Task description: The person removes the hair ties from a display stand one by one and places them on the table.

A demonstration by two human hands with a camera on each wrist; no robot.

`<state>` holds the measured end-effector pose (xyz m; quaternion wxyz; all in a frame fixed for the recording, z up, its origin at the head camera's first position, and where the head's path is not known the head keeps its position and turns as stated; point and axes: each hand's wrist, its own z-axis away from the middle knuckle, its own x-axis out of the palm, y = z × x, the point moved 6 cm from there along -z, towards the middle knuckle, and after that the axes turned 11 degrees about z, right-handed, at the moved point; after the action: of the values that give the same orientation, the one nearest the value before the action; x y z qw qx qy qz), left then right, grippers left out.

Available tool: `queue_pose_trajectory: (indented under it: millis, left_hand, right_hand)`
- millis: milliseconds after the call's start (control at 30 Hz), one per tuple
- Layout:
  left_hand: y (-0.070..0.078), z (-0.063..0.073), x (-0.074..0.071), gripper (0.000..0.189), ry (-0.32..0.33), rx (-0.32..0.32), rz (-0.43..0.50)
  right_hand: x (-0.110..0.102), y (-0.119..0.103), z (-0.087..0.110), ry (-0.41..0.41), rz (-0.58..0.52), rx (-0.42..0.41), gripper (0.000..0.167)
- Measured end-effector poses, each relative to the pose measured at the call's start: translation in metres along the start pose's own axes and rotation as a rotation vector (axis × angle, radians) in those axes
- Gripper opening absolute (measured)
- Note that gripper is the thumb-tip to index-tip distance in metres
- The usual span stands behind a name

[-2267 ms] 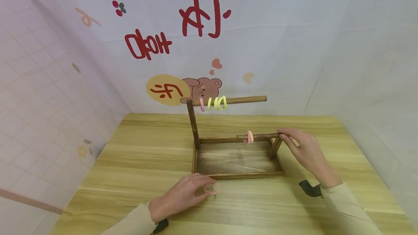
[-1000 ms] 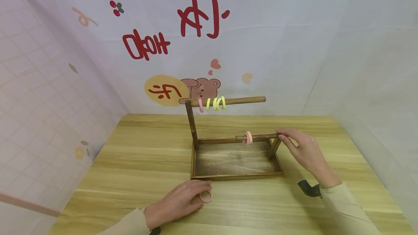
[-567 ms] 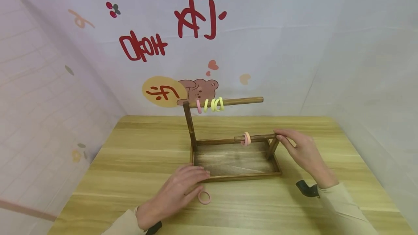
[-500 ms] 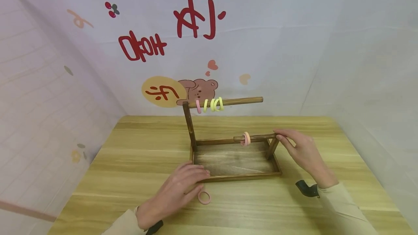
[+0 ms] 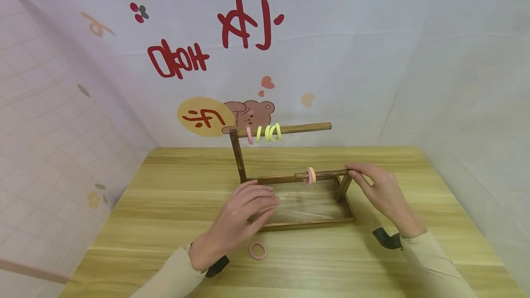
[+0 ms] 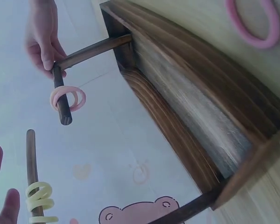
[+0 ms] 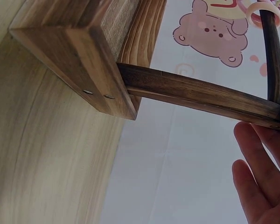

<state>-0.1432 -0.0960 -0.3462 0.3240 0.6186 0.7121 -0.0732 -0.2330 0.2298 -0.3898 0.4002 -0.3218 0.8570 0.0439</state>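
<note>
My left hand (image 5: 240, 213) hovers over the front left of the wooden stand's tray (image 5: 308, 222), fingers fairly straight and holding nothing. Closer to me, a pink hair tie (image 5: 258, 258) lies on the table, apart from the hand. With thumb and fingers my right hand (image 5: 385, 192) pinches the stand's lower bar (image 5: 331, 174) where it meets the short post (image 5: 343, 188). Pale orange and pink hair ties (image 5: 312, 174) hang near that bar's free end. On the upper bar (image 5: 308, 128) hang a pink hair tie (image 5: 250, 136) and several yellow hair ties (image 5: 267, 133).
The stand's tall post (image 5: 238, 157) rises at the left, behind my left hand. A printed cloth backdrop (image 5: 352, 59) stands close behind the wooden table (image 5: 178, 197), and more cloth closes off both sides.
My left hand let go of the pink hair tie onto the table, then moved forward and up over the tray. The right hand keeps its pinch on the stand. The view shifted slightly.
</note>
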Motion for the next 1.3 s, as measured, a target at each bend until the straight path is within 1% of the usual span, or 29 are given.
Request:
queue_pose_trajectory:
  millis: [100,200,400,533,600,733,867,1000,1067,1300]
  left_hand:
    - [-0.002,-0.007,0.004,0.015,0.012,0.026,0.014]
    - [-0.006,-0.014,0.009,0.014,0.012,0.033,0.021]
    - [-0.017,-0.023,0.026,0.021,-0.015,-0.004,0.025]
    - [-0.026,-0.028,0.036,0.022,-0.021,-0.026,0.044]
    - [-0.030,-0.030,0.041,0.026,-0.024,-0.035,0.045]
    - [-0.041,-0.034,0.051,0.032,-0.054,-0.086,0.040]
    - [-0.052,-0.036,0.060,0.036,-0.099,-0.155,0.038]
    - [-0.061,-0.038,0.069,0.042,-0.122,-0.216,0.075]
    - [-0.065,-0.039,0.074,0.044,-0.129,-0.235,0.094]
    - [-0.073,-0.040,0.086,0.038,-0.178,-0.258,0.069]
  right_hand:
    - [0.000,0.001,0.001,0.003,-0.003,-0.002,0.032]
    - [0.001,0.002,0.001,0.009,-0.006,-0.004,0.032]
    - [0.003,0.003,0.002,0.007,-0.007,-0.006,0.032]
    - [0.003,0.003,0.002,0.002,-0.002,-0.004,0.032]
    - [0.003,0.003,0.002,0.002,-0.001,-0.002,0.031]
    - [0.001,0.002,0.001,0.006,-0.001,0.001,0.031]
    - [0.001,0.002,0.001,0.011,-0.002,-0.002,0.031]
    - [0.002,0.002,0.001,0.012,-0.005,-0.004,0.031]
    - [0.002,0.002,0.001,0.015,-0.009,-0.005,0.031]
    - [0.001,0.001,0.001,0.026,-0.009,-0.015,0.031]
